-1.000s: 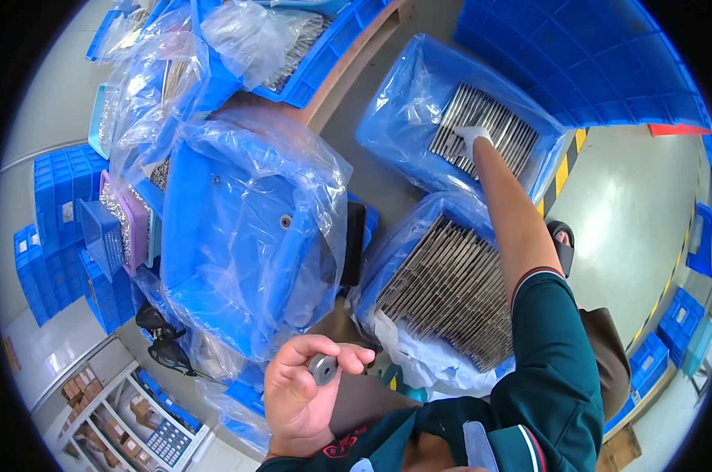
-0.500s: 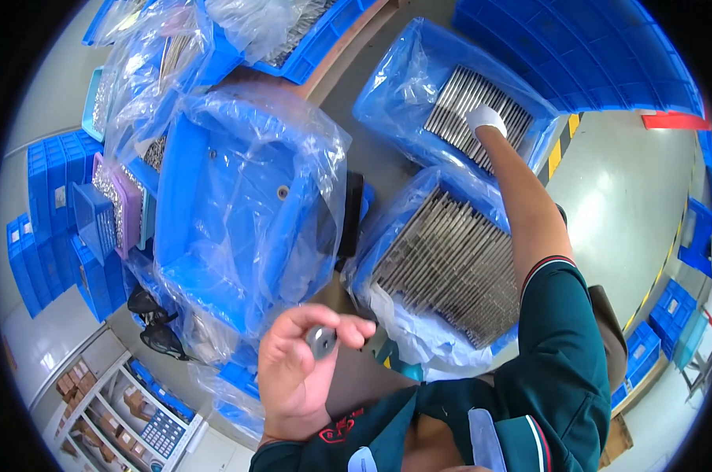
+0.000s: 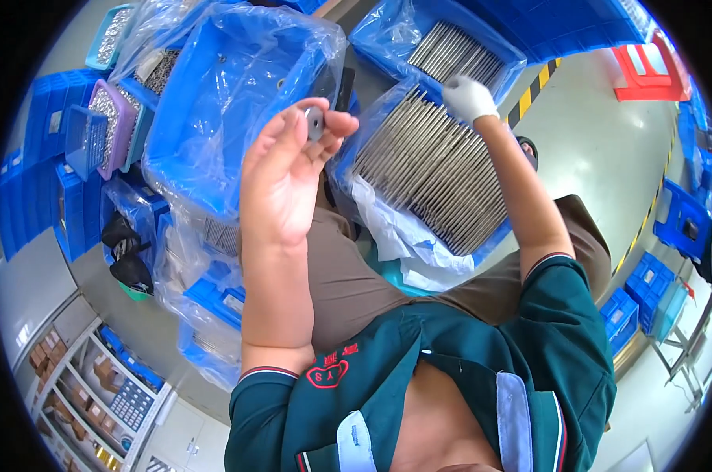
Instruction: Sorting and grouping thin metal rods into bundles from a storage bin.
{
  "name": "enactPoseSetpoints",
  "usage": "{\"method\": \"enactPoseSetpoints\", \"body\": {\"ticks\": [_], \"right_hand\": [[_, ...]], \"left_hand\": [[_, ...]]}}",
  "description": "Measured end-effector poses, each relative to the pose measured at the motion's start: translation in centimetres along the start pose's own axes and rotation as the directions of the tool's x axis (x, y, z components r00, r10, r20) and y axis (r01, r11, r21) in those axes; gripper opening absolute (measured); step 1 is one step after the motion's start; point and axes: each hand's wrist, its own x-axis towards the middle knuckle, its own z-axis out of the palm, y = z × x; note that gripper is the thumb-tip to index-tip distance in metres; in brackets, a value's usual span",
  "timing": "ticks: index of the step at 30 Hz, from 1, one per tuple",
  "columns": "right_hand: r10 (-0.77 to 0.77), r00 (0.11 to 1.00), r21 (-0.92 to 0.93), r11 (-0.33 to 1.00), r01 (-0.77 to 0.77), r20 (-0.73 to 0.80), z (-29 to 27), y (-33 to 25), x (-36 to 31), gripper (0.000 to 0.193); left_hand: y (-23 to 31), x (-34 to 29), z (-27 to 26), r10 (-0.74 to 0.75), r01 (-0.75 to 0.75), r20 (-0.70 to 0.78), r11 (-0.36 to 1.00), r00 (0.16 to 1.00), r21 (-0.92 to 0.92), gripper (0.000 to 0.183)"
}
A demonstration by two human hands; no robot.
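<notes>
My left hand is bare and raised beside the lined blue bin on the left. Its fingers and thumb pinch a small round metal washer with a dark centre hole. My right hand wears a white glove and is over the far edge of the near blue bin. Its fingers are curled, and whatever they hold is hidden. Narrow grey metal rods lie packed side by side in that bin. More shiny metal rods fill part of the far blue bin.
A large blue bin lined with clear plastic stands at left, with a few small round pieces inside. Purple and teal baskets hold small metal parts. A red stool is at far right. White crumpled lining hangs over the near bin's edge.
My gloved right hand has come back from the far bin to the near bin. My left hand has risen in view, still pinching the washer. The view has shifted, so the bins appear higher.
</notes>
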Motion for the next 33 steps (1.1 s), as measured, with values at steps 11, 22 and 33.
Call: {"method": "enactPoseSetpoints", "body": {"ticks": [11, 22, 33], "right_hand": [[-0.065, 0.958, -0.07, 0.994, 0.088, 0.281, 10.2, -2.1, -8.0, 0.024], [0.491, 0.84, -0.003, 0.863, -0.506, -0.231, 12.1, -9.7, -5.1, 0.046], [0.553, 0.683, 0.079, 0.801, -0.594, -0.477, 13.5, -8.7, -2.6, 0.036]], "left_hand": [[0.2, -2.0, -3.6, 0.042, -0.04, -0.071, 0.999, 0.997, 0.03, 0.028], [0.7, -1.3, -4.1, 0.029, -0.038, -0.089, 0.994, 0.996, -0.1, 0.027], [2.4, -0.6, -4.5, 0.027, -0.042, -0.077, 0.978, 0.997, -0.206, 0.025]]}}
